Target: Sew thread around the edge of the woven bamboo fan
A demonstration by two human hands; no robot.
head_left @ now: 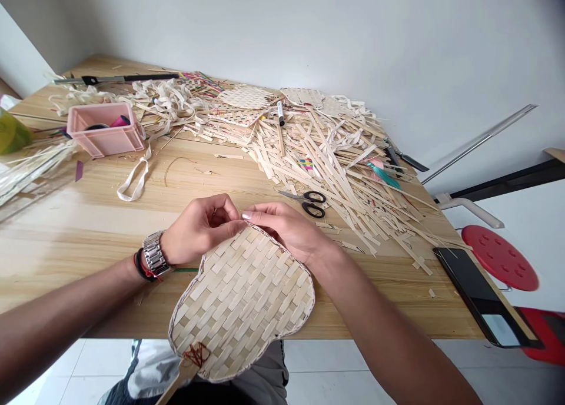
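A woven hand fan [247,299] of pale flat strips leans over the table's front edge, its handle [175,384] pointing down toward my lap. Reddish thread binds the handle to the woven part, and a braided cord edging runs around the rim. My left hand [200,228] pinches the fan's far edge with thumb and finger. Close beside it, my right hand [282,225] grips the same edge, its thumb on top and other fingers behind the fan. Whatever small piece lies between the fingertips is hidden. Scissors [312,205] with black handles lie just beyond my right hand.
Loose flat strips [318,158] cover the table's back and right. A pink basket [106,131] stands at left near a white ribbon loop [135,178]. A black marker [281,113] lies among the strips. A phone [474,293] rests at the right edge, near a red stool [501,258].
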